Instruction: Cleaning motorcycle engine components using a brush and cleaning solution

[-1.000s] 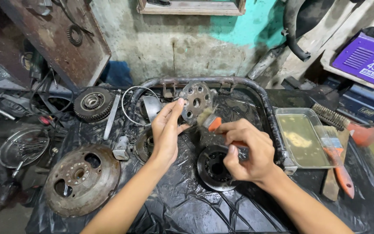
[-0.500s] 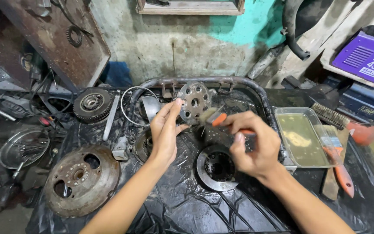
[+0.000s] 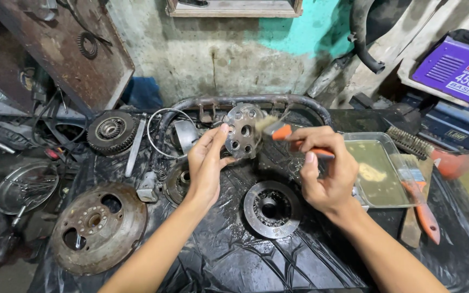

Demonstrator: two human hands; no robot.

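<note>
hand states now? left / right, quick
Left hand: closed on the round perforated metal plate, held up by its edge.
Right hand: closed on the orange-handled brush, bristles at the plate.

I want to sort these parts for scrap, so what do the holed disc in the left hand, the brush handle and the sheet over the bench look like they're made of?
The holed disc looks like bare metal: dull grey, grimy, with drilled round holes. The brush handle in the right hand looks like orange plastic, smooth and evenly coloured, though painted wood is possible. The sheet looks like thin black plastic film: glossy and creased.
</note>
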